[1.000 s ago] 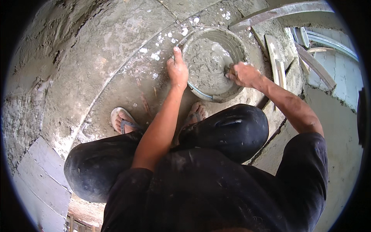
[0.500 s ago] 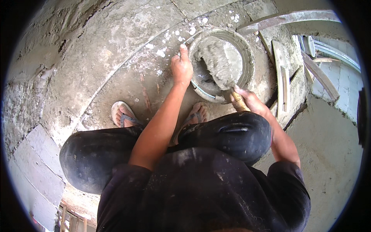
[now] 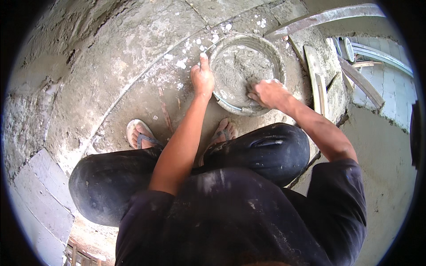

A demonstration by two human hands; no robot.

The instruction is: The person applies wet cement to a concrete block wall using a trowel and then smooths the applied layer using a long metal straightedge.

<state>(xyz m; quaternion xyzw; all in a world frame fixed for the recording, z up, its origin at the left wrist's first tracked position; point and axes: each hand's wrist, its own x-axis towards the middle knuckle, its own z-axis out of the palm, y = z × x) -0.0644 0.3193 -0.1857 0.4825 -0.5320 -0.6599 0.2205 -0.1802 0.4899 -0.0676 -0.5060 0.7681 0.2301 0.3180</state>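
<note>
Bucket [image 3: 279,66], one, round, mortar-smeared: on the concrete floor [image 3: 133,48] before the person's feet, wet grey mortar [image 3: 237,66] inside; blue-sheathed wire handle [image 3: 228,104] lying along its near-left rim.

Left hand [image 3: 203,80]: gripping the bucket's left rim, thumb extended.

Right hand [image 3: 269,94]: closed over the near-right part of the mortar, on a trowel visible half a second earlier, now hidden.

Floor: rough, grey-brown, stained; one long groove [image 3: 116,103] crossing it obliquely; white flakes [image 3: 180,64] scattered left of and beyond the bucket; reddish-brown sliver [image 3: 165,111] near the feet.

Footwear: two flip-flops [image 3: 145,141], worn.

Timber: one long beam [image 3: 328,17], upper right, bowed in this view; one board [image 3: 312,66] with a narrower raised strip, right of the bucket; one plank [image 3: 361,82] farther right.

Surroundings: smooth grey cement surface [image 3: 377,155], right; pale blue panelled surface [image 3: 392,84] beyond; pale grey slabs [image 3: 42,195], lower left.
</note>
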